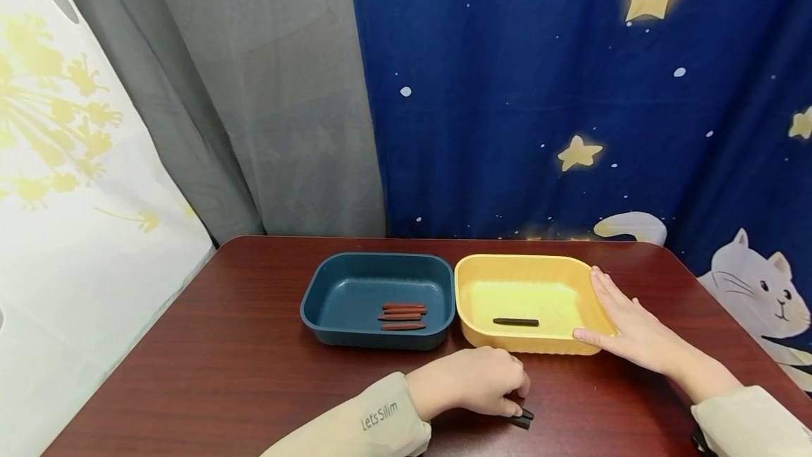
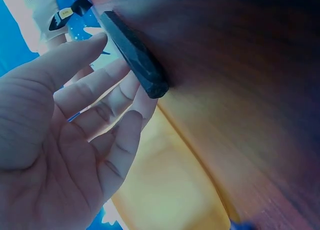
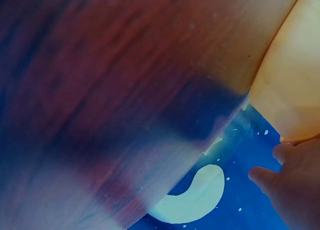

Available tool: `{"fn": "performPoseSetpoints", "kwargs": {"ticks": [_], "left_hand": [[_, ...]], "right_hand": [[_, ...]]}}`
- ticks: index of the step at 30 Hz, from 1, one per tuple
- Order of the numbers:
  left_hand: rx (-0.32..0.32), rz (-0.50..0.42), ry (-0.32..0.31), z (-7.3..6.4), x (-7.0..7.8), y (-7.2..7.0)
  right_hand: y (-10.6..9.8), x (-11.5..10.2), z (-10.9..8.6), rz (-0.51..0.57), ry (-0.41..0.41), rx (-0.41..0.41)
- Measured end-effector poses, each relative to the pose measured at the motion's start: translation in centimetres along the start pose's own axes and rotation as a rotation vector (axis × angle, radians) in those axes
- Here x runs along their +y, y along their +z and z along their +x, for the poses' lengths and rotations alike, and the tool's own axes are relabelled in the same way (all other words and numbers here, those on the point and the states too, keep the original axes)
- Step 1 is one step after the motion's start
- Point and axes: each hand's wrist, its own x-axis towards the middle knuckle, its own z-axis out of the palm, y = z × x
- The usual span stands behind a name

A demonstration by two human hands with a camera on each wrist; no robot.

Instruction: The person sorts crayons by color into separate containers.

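Observation:
My left hand [image 1: 472,379] is low over the table in front of the yellow box, fingers curled down at two short black crayons [image 1: 523,420]. In the left wrist view, the thumb and fingertips meet the edge of a faceted black crayon [image 2: 135,55] beside the tabletop. My right hand [image 1: 634,333] rests against the right end of the yellow box [image 1: 533,343], fingers straight along its side and thumb at the front rim. One black crayon [image 1: 516,321] lies inside that box. The right wrist view catches only part of the right hand [image 3: 295,182] at the box.
A dark blue box [image 1: 380,337] stands left of the yellow one, nearly against it, with several reddish-brown crayons [image 1: 403,317] inside. Both boxes sit toward the back of the dark red wooden table [image 1: 254,344]. Curtains [image 1: 507,90] hang behind the table.

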Motion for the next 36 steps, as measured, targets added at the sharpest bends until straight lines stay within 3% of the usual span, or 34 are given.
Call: {"fn": "performPoseSetpoints", "kwargs": {"ticks": [6, 24, 36], "left_hand": [[-0.027, -0.051, 0.003, -0.07, -0.05, 0.00], [-0.067, -0.077, 0.003, 0.33, 0.00, -0.13], [-0.042, -0.067, 0.074, 0.31, -0.18, -0.04]], "right_hand": [[-0.07, 0.00, 0.10, 0.006, 0.002, -0.003], [-0.03, 0.20, 0.11, 0.003, 0.004, 0.006], [0.06, 0.20, 0.05, -0.003, -0.001, 0.006]]}}
